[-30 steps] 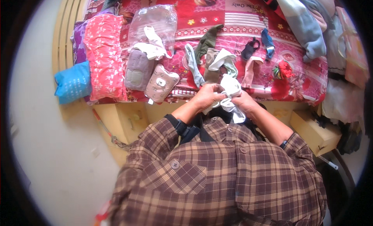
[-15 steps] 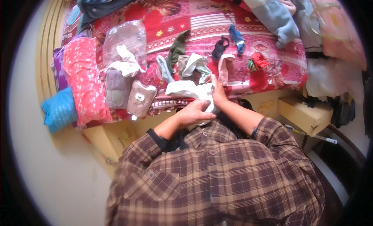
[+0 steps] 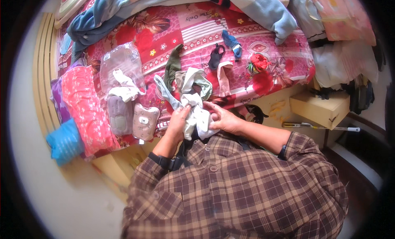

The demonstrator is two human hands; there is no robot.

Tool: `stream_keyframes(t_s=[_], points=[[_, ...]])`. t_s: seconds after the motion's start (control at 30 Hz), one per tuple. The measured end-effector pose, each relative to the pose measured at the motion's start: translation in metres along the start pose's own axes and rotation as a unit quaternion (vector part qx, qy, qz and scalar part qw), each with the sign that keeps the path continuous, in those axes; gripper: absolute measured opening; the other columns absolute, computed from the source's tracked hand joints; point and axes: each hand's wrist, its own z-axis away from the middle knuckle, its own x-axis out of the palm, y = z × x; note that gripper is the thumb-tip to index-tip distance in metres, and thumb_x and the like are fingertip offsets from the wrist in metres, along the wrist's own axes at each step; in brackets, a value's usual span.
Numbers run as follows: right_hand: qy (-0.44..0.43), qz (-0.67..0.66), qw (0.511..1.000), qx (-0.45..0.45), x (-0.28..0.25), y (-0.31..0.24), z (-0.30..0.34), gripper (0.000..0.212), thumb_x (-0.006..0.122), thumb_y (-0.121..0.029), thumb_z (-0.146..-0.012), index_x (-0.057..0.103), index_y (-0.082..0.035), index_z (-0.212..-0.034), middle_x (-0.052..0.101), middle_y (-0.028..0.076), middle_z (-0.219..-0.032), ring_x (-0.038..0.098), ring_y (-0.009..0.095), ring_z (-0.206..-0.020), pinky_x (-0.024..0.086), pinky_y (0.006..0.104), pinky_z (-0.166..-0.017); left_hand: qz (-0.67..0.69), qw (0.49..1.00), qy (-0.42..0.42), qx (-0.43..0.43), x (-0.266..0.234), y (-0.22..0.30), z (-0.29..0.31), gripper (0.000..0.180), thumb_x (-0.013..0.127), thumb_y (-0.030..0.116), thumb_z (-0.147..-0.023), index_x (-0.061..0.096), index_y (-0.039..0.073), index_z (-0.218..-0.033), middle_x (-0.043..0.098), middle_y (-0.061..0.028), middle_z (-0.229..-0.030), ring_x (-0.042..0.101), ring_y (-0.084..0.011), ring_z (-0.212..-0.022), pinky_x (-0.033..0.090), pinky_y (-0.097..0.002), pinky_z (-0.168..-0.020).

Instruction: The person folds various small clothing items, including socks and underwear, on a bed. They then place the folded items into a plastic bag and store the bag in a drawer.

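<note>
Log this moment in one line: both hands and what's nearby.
left hand: holding white cloth | right hand: at the cloth's right side, grip unclear | nearby: light blue sock, pink sock on patterned bedspread

I record passage over the bedspread between the pink sock and red bundle. Straight ahead, I find the sock pile obstructing. Left of the left hand, a small pillow stands in the way.

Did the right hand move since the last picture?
Yes. Measured against the pink sock on the bed, the right hand has come back toward the shirt.
</note>
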Motion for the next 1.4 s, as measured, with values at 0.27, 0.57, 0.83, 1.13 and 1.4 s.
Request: stream_keyframes(t_s=[0.27,0.57,0.83,1.13,1.4], points=[[0.079,-0.154,0.985,0.020,0.002,0.006,-0.011,0.042,0.063,-0.011,-0.076,0.042,-0.011,-0.112,0.053,0.004,-0.100,0.055,0.015,-0.088,0.048,0.0283,-0.069,-0.021,0.983,-0.150,-0.109,0.017,0.001,0.005,0.026,0.043,0.023,-0.089,0.053,0.003,-0.101,0.059,-0.0048,-0.087,0.056,-0.0132,-0.070,0.046,-0.0256,-0.063],[0.261,0.089,0.956,-0.104,-0.009,0.010,-0.032,0.041,0.066,-0.018,-0.068,0.052,0.000,-0.102,0.057,0.013,-0.100,0.055,0.015,-0.090,0.044,0.0283,-0.075,-0.140,0.976,-0.166,0.011,0.046,0.027,0.015,0.025,0.051,0.023,-0.086,0.054,0.001,-0.097,0.054,0.0001,-0.077,0.048,-0.0064,-0.068,0.040,-0.0211,-0.061],[0.287,0.353,0.875,-0.167,-0.040,0.015,-0.078,0.017,0.047,-0.023,-0.077,0.052,-0.007,-0.082,0.055,0.019,-0.084,0.055,0.033,-0.078,0.042,0.0387,-0.066,-0.372,0.898,-0.221,0.075,0.058,0.023,0.009,0.020,0.055,0.016,-0.081,0.050,-0.003,-0.077,0.049,-0.0082,-0.062,0.043,-0.0110,-0.061,0.038,-0.0298,-0.055],[0.303,0.312,0.885,-0.164,-0.003,-0.003,-0.045,0.029,0.061,-0.018,-0.069,0.054,-0.002,-0.092,0.059,0.016,-0.088,0.059,0.025,-0.083,0.044,0.0312,-0.072,-0.513,0.830,0.074,0.207,0.022,0.021,-0.001,0.032,0.061,0.014,-0.066,0.051,-0.003,-0.092,0.058,-0.0188,-0.081,0.059,-0.0258,-0.075,0.045,-0.0331,-0.068],[0.216,0.518,0.728,-0.393,0.027,-0.042,-0.031,0.021,0.062,-0.014,-0.064,0.046,-0.005,-0.074,0.048,0.013,-0.070,0.052,0.032,-0.068,0.042,0.0393,-0.057,-0.443,0.866,0.134,0.190,0.012,0.006,-0.007,0.027,0.058,0.025,-0.070,0.062,0.005,-0.087,0.061,-0.0170,-0.077,0.060,-0.0296,-0.072,0.045,-0.0364,-0.064]])
